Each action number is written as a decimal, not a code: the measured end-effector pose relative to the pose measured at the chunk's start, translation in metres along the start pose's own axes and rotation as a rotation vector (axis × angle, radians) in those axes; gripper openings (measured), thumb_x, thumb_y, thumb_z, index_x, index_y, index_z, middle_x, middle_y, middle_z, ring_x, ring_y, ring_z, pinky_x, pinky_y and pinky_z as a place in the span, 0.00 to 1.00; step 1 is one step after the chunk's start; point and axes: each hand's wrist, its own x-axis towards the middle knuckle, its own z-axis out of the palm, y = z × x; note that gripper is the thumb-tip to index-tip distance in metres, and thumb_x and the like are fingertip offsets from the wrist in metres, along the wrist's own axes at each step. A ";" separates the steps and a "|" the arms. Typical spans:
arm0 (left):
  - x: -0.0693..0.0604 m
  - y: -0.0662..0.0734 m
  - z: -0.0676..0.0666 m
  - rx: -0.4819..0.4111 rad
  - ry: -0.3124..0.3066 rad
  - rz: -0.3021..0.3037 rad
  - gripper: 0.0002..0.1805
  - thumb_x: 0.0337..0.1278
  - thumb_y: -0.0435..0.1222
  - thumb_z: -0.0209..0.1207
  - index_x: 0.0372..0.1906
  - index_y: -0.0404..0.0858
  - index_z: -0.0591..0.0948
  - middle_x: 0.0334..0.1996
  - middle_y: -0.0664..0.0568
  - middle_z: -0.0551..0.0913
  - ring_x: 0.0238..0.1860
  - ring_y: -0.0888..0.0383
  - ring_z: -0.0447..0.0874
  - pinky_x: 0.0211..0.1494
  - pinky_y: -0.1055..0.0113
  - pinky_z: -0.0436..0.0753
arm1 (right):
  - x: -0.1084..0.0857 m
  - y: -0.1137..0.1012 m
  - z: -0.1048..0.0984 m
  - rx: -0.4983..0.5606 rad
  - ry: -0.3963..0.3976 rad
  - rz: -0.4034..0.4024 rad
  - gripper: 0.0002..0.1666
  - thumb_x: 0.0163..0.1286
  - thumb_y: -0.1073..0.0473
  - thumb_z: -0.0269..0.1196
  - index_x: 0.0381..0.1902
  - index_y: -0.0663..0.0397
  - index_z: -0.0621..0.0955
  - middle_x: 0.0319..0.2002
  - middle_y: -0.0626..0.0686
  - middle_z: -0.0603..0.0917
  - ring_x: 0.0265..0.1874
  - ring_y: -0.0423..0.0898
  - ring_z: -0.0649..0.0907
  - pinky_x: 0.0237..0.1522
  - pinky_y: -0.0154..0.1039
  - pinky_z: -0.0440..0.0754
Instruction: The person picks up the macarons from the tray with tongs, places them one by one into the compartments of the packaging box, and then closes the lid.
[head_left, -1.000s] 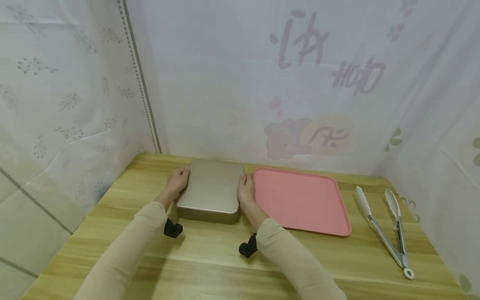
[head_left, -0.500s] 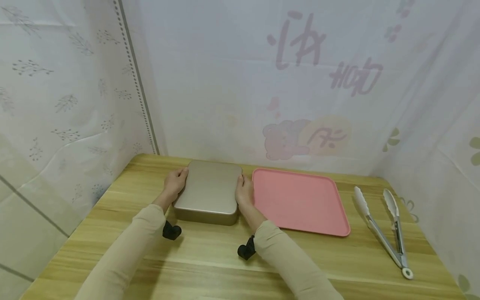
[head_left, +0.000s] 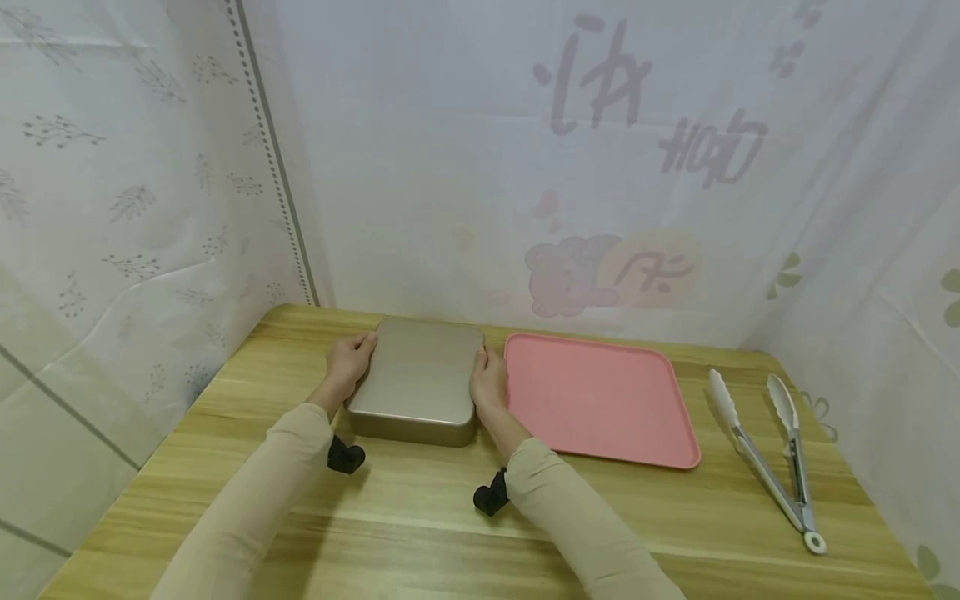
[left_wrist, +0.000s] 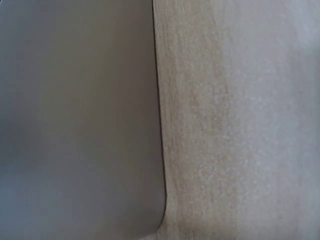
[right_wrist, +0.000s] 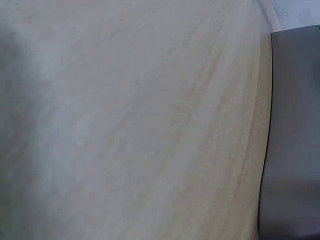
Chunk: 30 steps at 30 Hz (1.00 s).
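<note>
A closed rectangular metal tin (head_left: pixel 423 371), champagne-coloured with rounded corners, stands flat on the wooden table. My left hand (head_left: pixel 348 364) grips its left side, thumb along the top edge. On the opposite side my right hand (head_left: pixel 489 383) holds the tin the same way, close to the left rim of the tray. Most fingers of both hands are hidden down the tin's sides. The left wrist view has the tin's smooth wall (left_wrist: pixel 85 120) against the wood grain. In the right wrist view, the tin's wall (right_wrist: pixel 292 135) fills the right edge; neither wrist view includes fingers.
A flat pink tray (head_left: pixel 600 400) lies just right of the tin. Farther right, metal tongs (head_left: pixel 776 471) with pale scalloped tips lie spread apart. Patterned white cloth (head_left: pixel 420 167) hangs behind and beside the wooden table (head_left: pixel 405 533).
The view has shifted slightly. Both hands keep their hold on the tin, and the tin, tray and tongs stay in the same places relative to each other.
</note>
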 end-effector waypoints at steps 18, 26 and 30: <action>0.001 0.003 0.001 -0.134 0.057 -0.086 0.25 0.69 0.44 0.49 0.62 0.31 0.72 0.63 0.38 0.70 0.62 0.44 0.69 0.63 0.56 0.72 | 0.000 0.000 0.000 0.048 0.025 0.037 0.19 0.75 0.59 0.47 0.41 0.66 0.82 0.36 0.61 0.83 0.38 0.54 0.81 0.45 0.50 0.77; 0.001 0.003 0.000 -0.159 0.059 -0.111 0.26 0.68 0.45 0.50 0.63 0.32 0.72 0.64 0.39 0.70 0.62 0.45 0.69 0.63 0.57 0.72 | 0.002 0.002 0.001 0.166 -0.039 0.118 0.23 0.76 0.57 0.45 0.59 0.65 0.75 0.56 0.62 0.78 0.58 0.56 0.76 0.60 0.48 0.72; 0.002 -0.001 -0.003 -0.179 0.027 -0.125 0.27 0.68 0.46 0.50 0.65 0.34 0.70 0.65 0.39 0.69 0.62 0.45 0.69 0.63 0.56 0.72 | 0.005 0.003 -0.001 0.217 -0.120 0.174 0.26 0.77 0.56 0.44 0.65 0.66 0.68 0.63 0.63 0.71 0.65 0.57 0.68 0.66 0.47 0.65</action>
